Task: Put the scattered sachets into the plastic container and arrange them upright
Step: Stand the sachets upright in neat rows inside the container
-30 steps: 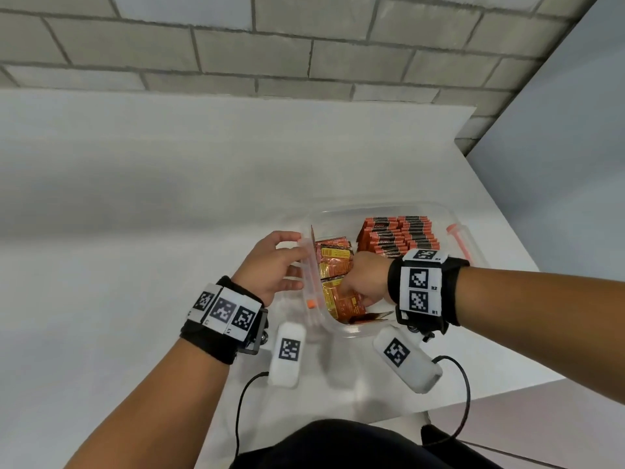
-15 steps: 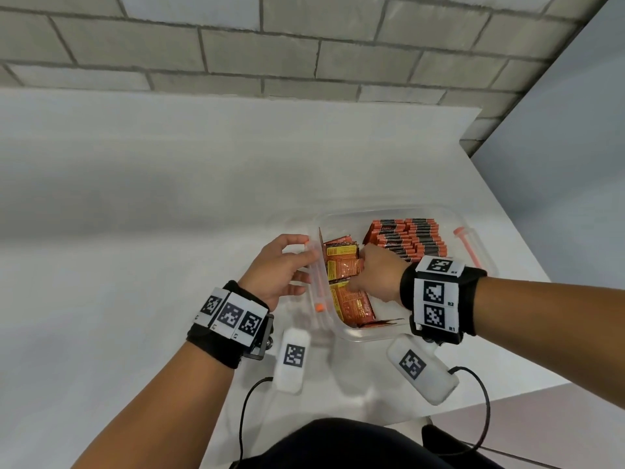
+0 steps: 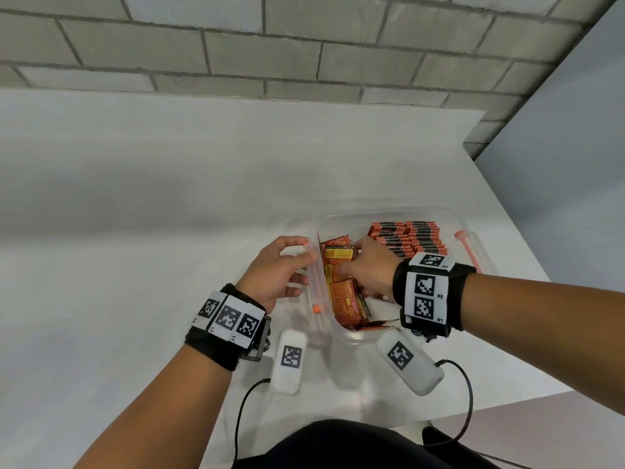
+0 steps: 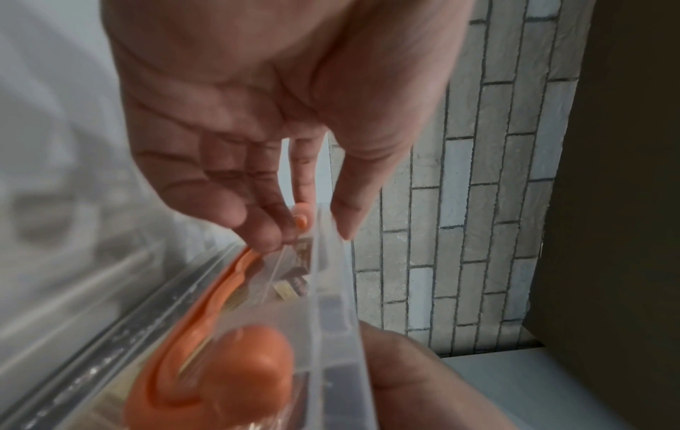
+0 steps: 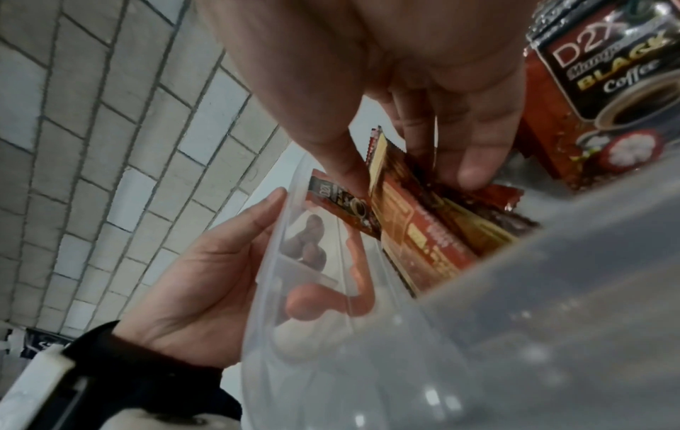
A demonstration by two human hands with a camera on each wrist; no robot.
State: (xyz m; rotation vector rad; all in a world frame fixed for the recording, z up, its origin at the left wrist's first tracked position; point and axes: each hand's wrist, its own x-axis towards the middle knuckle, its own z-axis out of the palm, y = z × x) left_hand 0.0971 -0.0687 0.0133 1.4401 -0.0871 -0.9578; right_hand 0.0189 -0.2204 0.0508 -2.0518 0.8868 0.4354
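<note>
Clearly, the sachets (image 3: 341, 286) were judged to be light, thin and limp foil packets, probably slippery, so that they would lean or slide over if they were not supported; they would best be taken by the upper edges, several together, between thumb and fingers. All of them that could be seen were already inside the plastic container (image 3: 389, 213), which stood on the white table (image 3: 135, 231) near its right edge. A tidy upright block (image 3: 407, 236) was packed at the far side, while the nearer ones were tilted and not yet straightened. The container itself was judged to be light and somewhat flexible, so it needed to be steadied.

The left hand (image 3: 275, 272) was closed on the left rim of the container, with the thumb over the edge and the fingers curled outside at the orange clip (image 4: 209, 369). The right hand (image 3: 367, 269) was reached inside, and in the right wrist view a few leaning sachets were pinched between its thumb and fingers (image 5: 474, 157), which were only a little opened
</note>
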